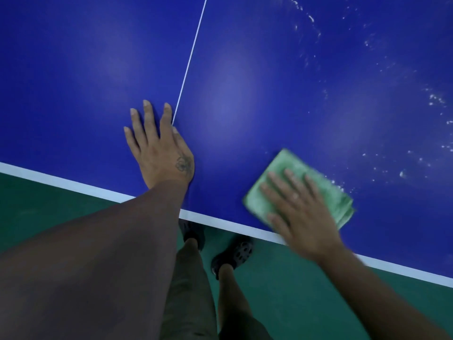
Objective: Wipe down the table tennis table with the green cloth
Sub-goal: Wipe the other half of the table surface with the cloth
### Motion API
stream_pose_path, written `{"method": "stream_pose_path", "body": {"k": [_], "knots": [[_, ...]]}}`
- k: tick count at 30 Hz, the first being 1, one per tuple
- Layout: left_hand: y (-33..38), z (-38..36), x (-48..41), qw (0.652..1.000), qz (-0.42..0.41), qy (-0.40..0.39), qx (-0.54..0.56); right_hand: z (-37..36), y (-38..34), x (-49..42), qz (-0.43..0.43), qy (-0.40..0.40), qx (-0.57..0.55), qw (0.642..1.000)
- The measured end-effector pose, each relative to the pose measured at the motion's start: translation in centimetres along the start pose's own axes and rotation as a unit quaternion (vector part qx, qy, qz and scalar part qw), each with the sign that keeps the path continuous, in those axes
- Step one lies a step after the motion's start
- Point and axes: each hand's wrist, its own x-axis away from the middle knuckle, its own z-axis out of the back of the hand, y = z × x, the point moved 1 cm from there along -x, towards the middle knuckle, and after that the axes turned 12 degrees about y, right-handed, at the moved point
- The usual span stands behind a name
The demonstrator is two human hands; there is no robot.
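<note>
Just inside the near edge line (73, 184), the cloth (284, 165) is lying folded flat on the table (245, 94), with its long axis running roughly parallel to that edge. Right hand (301, 209) is pressing down on top of it, fingers straight and spread and pointing away from the edge, palm covering the cloth's edge-side half; nothing is being pinched. Hand and cloth are showing as blurred, so a wipe stroke is probably happening.

White specks (436, 99) are scattering farther from the edge and to the right of the cloth, some just beside its far corner. Judging from that, the coming stroke is needing to go outward from the edge and rightward, and the right hand is the nearer one by far.

Left hand (159, 148) is resting flat on the table a little inside the edge, well apart from the cloth, fingers straight, holding nothing, index finger touching the centre line (188, 62). It is likely bracing the body.

Table surface is looking blue and glossy, free of specks on the left hand's side. Below the edge, green floor (36, 204) and the person's dark shoes (235, 253) are showing.
</note>
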Motion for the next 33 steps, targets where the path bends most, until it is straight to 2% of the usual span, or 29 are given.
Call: {"method": "stream_pose_path", "body": {"k": [4,8,14,18,24,28,33], "knots": [[0.0,-0.4,0.0,1.0,-0.004,0.014,-0.005,1.0,5.8,-6.6,-0.126,0.074,0.035,0.989],[0.0,-0.5,0.1,1.0,-0.006,0.026,-0.006,0.8,6.7,-11.5,-0.213,0.1,0.062,0.97],[0.0,-0.2,0.1,1.0,-0.009,0.003,-0.013,0.9,5.5,-11.7,-0.268,0.102,0.062,0.956],[0.2,0.2,0.1,0.999,-0.014,-0.026,-0.014,0.5,1.4,-7.9,-0.297,0.111,0.065,0.946],[1.7,1.1,2.3,0.997,-0.038,-0.071,0.008,0.1,-2.3,0.0,-0.284,0.1,0.066,0.951],[3.0,1.5,6.0,0.991,-0.097,-0.088,0.035,0.4,0.4,0.4,-0.211,0.076,0.056,0.973],[2.7,0.9,6.0,0.992,-0.086,-0.087,0.037,1.2,4.2,-0.6,-0.142,0.07,0.034,0.987]]}}
